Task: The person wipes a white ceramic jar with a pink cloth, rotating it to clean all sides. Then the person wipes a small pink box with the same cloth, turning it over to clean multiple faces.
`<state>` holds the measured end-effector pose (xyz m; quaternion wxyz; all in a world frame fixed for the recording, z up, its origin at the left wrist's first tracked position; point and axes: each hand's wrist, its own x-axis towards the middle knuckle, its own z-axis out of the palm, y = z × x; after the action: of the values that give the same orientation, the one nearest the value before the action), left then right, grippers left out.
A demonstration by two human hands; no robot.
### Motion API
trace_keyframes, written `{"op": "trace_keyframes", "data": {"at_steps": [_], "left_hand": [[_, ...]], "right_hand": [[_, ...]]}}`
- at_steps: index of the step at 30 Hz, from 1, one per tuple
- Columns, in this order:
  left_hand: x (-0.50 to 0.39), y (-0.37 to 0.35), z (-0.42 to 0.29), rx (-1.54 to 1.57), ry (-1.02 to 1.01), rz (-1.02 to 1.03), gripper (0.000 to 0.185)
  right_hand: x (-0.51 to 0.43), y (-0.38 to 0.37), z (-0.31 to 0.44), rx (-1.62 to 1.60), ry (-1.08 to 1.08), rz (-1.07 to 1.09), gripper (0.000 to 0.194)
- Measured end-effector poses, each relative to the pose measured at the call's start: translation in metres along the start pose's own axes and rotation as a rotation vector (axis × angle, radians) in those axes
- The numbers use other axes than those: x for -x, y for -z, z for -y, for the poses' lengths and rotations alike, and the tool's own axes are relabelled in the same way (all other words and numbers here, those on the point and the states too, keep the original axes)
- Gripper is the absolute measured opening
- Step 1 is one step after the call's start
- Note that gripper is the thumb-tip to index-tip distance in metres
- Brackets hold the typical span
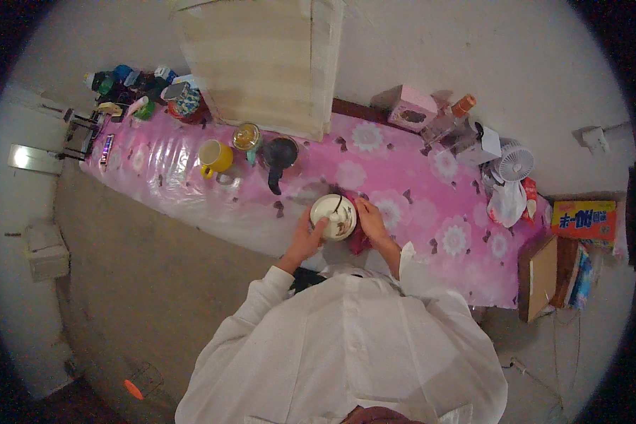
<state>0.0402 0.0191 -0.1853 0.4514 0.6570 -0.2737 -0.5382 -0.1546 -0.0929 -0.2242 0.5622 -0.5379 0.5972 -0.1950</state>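
A round white lidded pot (341, 227) with a dark painted pattern is before me at the near edge of the table. My left hand (311, 236) grips its left side, with the thumb resting on the lid. On the pot's right side, my right hand (371, 220) holds a dark pink cloth (358, 245) against it. Farther off to the left stand a black kettle or pot with a handle (281, 153), a glass jar with a yellowish lid (246, 136) and a yellow mug (215, 156).
A pink flowered plastic cover lies over the table (350, 172). Along the back right are a pink tissue box (413, 108), a small white fan (515, 163) and plastic bags (507, 204). Bottles and boxes crowd the back left corner. A cardboard box (541, 278) borders the right end.
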Motion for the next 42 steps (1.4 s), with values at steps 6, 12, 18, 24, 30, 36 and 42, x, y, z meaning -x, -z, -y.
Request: {"op": "trace_keyframes", "data": {"at_steps": [6, 12, 18, 24, 30, 36, 42], "left_hand": [[-0.026, 0.019, 0.001, -0.439, -0.08, 0.148, 0.077], [-0.026, 0.019, -0.02, -0.365, -0.074, 0.294, 0.069], [-0.016, 0.016, -0.029, -0.285, -0.019, 0.248, 0.073], [0.004, -0.008, -0.007, -0.044, 0.133, -0.014, 0.077], [0.019, -0.015, 0.009, 0.031, 0.1, 0.112, 0.082], [0.017, -0.02, 0.012, 0.11, 0.199, 0.062, 0.081], [0.029, -0.03, 0.004, 0.365, 0.269, 0.073, 0.092]], "right_hand": [[0.04, 0.001, -0.01, -0.289, -0.014, -0.084, 0.038], [0.046, 0.016, 0.018, -0.069, 0.264, -0.028, 0.035], [-0.032, 0.013, 0.015, 0.066, 0.203, 0.195, 0.037], [0.005, 0.035, 0.002, 0.095, 0.142, 0.076, 0.04], [0.022, 0.039, 0.049, 0.223, 0.681, 0.037, 0.031], [-0.024, 0.007, 0.084, 0.416, 0.671, 0.297, 0.032], [0.001, 0.032, 0.077, 0.194, 0.484, 0.301, 0.027]]}}
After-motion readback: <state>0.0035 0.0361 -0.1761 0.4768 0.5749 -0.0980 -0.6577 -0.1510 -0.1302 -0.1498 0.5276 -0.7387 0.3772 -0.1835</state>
